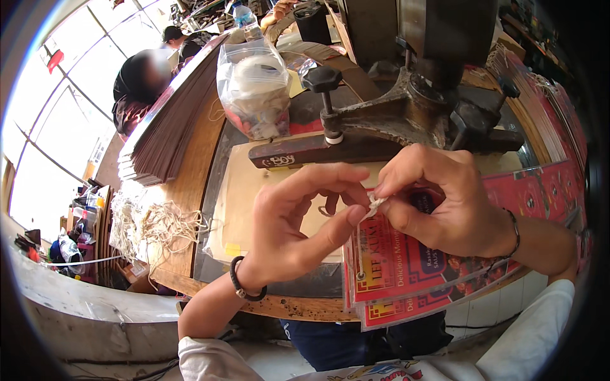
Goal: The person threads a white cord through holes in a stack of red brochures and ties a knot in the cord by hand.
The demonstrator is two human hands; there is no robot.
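Note:
A knotted piece of off-white string point(375, 204) is between my two hands. My right hand point(438, 200) pinches the knot between thumb and fingertips. My left hand point(302, 222) curls round from the other side, with its thumb tip and a bent finger closed on the string and its index finger arched above. From the knot the string runs down to a metal eyelet point(361, 276) at the corner of a red laminated printed card point(387, 279). More such cards lie beneath it, overlapping at the table's front edge, under my right hand and forearm.
Loose off-white strings point(159, 225) lie heaped at the table's left. Behind them stands a tall stack of boards point(171, 136). A clear plastic bag point(254, 89) sits behind my left hand. A heavy metal press point(406, 108) with black knobs stands beyond my hands. Other people work at far left.

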